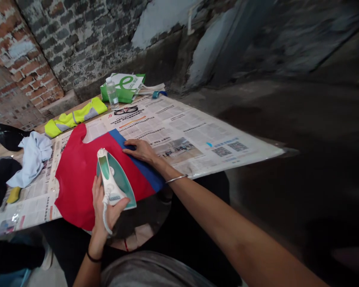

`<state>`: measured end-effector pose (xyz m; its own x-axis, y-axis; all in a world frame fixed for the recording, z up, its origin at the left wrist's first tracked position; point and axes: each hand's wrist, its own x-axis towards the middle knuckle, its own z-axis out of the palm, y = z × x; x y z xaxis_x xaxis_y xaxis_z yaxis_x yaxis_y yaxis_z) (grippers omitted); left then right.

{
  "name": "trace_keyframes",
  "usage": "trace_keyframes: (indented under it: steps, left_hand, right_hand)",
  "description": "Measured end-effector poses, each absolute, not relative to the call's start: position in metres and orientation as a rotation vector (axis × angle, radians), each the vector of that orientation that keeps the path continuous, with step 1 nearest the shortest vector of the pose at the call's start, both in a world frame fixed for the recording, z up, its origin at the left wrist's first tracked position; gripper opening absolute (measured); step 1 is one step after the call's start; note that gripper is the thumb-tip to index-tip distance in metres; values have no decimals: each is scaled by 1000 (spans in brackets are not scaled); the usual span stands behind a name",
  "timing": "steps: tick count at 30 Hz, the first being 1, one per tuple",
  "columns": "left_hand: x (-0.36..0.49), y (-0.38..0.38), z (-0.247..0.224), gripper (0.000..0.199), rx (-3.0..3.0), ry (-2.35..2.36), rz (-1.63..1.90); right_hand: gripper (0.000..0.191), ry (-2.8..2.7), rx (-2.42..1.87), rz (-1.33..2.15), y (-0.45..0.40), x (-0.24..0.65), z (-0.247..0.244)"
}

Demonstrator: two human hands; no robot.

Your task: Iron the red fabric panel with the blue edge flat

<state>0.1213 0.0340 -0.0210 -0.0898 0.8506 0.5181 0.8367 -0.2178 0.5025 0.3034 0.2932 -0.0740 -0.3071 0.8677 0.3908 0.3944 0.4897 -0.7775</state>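
A red garment (74, 167) with a blue band (145, 172) along its right edge lies spread on the table, its near part hanging over the front edge. My left hand (106, 211) is closed round the handle of a white and teal iron (122, 181), which is over the red cloth with its tip away from me. Whether its soleplate presses on the fabric is hidden. The iron's white cord (105, 215) loops down past my wrist. On the blue band rests my right hand (142, 151), fingers stretched out and apart, holding nothing.
Newspaper under clear plastic (197, 131) covers the table. Behind the garment are a yellow high-visibility garment (77, 115), a clear bottle (111, 93), glasses (126, 110), a green-white bag (128, 85) and tape (156, 95). A pale cloth (36, 153) and yellow sponge (14, 195) lie left.
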Motion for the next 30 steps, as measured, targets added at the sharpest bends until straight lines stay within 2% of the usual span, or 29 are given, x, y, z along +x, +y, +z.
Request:
trace_keyframes:
  steps: [6,12,17,21,30]
  left_hand:
    - [117,18,-25,86,2163,1901,1232]
    - [114,56,-22,82,2007,1952,1242]
    - [110,101,-12,62,1950,1933,1270]
    - [108,116,-10,57,1939,1928,1303]
    - [112,53,-23,57,2007,2027,1245]
  right_hand:
    - [30,-1902,-1044,726,294,304,-76]
    - [32,-1885,-1057,754,296,303,-82]
    - [32,-1868,-1083,774,294,303,-82]
    - [32,-1887,-1089,755,292,303,-78]
    - [29,-1901,-1070,715,292,303,-74]
